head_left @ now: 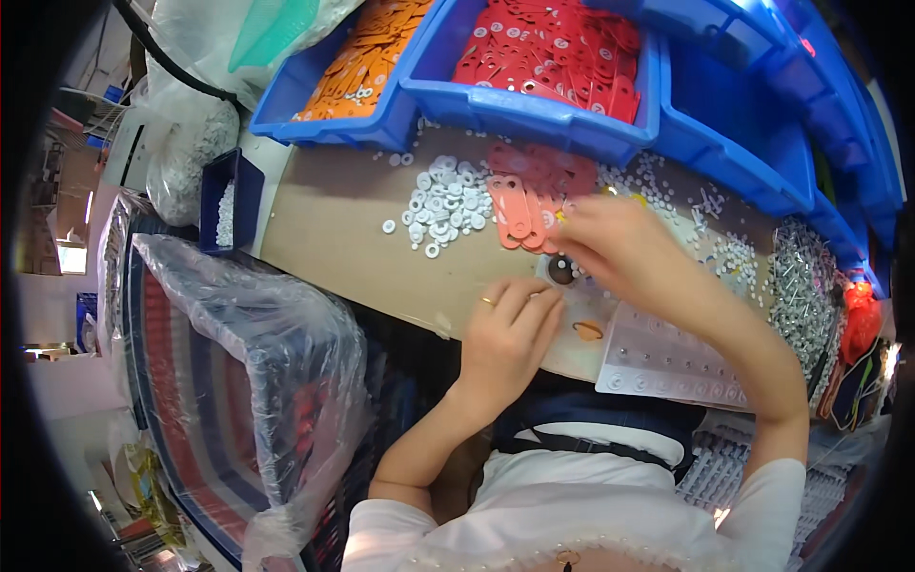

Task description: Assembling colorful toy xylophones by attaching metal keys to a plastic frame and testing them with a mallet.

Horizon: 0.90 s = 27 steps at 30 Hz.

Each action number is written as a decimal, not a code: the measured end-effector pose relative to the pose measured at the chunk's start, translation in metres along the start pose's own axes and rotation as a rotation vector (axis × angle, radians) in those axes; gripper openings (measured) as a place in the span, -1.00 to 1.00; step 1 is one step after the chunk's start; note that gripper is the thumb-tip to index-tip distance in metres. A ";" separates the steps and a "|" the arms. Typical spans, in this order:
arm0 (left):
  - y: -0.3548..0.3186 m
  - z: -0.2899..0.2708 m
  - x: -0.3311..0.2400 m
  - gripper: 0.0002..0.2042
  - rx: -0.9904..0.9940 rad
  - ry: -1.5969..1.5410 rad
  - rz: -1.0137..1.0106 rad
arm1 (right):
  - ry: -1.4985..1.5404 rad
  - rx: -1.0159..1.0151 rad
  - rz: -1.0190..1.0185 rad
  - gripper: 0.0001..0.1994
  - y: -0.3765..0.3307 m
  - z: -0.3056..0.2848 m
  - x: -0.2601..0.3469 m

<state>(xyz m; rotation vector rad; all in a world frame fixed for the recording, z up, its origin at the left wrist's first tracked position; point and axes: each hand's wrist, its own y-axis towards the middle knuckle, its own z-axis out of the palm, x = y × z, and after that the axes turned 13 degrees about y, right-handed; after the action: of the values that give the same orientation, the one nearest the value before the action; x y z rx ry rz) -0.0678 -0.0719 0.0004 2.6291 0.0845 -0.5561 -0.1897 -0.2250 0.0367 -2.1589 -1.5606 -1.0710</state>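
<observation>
My right hand [620,238] is over the lower right end of a stack of coral-coloured plastic tags [517,212], fingers pinched together; whatever they hold is hidden. Each tag is a long strip with rounded ends. My left hand [510,329] is at the table's near edge, its fingers curled and pressed together, and anything in them is out of sight. Between the hands sits a dark round piece [560,270] with a small white spot in its middle. An orange ring [587,330] lies just right of my left hand.
White ring-shaped pieces [448,205] lie heaped left of the tags. Blue bins hold red tags [553,57] and orange tags [367,57]. Small white parts [734,262] and a pile of metal pieces [805,296] are rightward. A translucent dimpled tray [658,367] overhangs the near edge.
</observation>
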 end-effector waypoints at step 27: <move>0.000 -0.014 -0.028 -0.80 0.238 -0.350 0.111 | 0.341 -0.133 0.448 -0.91 -0.129 -0.003 0.057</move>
<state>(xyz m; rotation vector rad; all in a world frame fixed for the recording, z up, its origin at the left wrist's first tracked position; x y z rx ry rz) -0.0880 -0.0650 0.0225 2.6935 -0.2498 -1.0311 -0.2994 -0.1371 0.0534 -2.1203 -0.8285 -1.3195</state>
